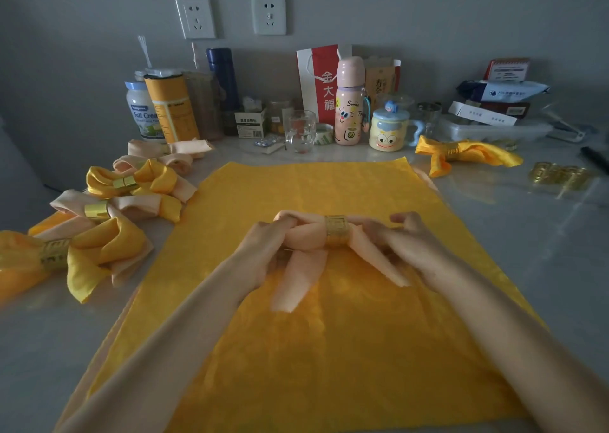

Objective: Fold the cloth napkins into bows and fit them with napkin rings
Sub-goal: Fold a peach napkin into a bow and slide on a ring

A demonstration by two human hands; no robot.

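The left hand (263,245) has its fingers curled round the left loop of a peach napkin (303,268), gripping it. The right hand (412,238) is closed on the right side of the same napkin, fingers bent over the fold, which they mostly hide. The napkin is already shaped as a bow and lies between the two hands, its two tails pointing toward the near edge of the table (527,251). A gold napkin ring (336,230) sits round its middle, between the hands; whether the fingers touch it cannot be told.

Under the bow a large yellow napkin (329,350) is spread flat, reaching from the near edge to past the middle of the table. Along the left edge lies a heap of finished bows (108,222), yellow and peach, each with a gold ring. One yellow bow (468,154) lies apart toward the far right corner. Along the far edge, against the wall, stand a red and white bag (318,80), a pink bottle (350,103), a cartoon mug (389,129) and a clear glass (300,131), among other jars and boxes. Loose gold rings (557,174) lie near the right edge.
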